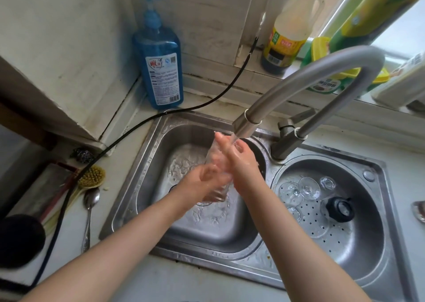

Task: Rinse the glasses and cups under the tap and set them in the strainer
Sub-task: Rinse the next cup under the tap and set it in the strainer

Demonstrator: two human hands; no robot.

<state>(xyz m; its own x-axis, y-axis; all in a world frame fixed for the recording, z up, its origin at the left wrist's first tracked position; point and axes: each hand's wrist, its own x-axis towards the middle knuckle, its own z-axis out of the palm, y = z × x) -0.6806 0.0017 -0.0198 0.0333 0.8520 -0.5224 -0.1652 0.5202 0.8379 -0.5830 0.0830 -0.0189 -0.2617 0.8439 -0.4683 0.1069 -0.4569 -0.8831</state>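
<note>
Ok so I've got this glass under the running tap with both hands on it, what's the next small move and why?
Probably lift the tall clear glass out of the stream, tip the water out, and carry it right to the round strainer basin. Water from the faucet already runs over it, the left hand holds its base, the right hand its upper part, and rinsed glasses already lie there.

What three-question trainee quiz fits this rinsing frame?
1. True or false: water runs from the tap onto the tall clear glass.
2. Which hand grips the glass near its base: left hand or right hand?
3. Where do the rinsed glasses lie? A) round strainer basin B) windowsill C) beside the spoon

Key: 1 true; 2 left hand; 3 A
</note>
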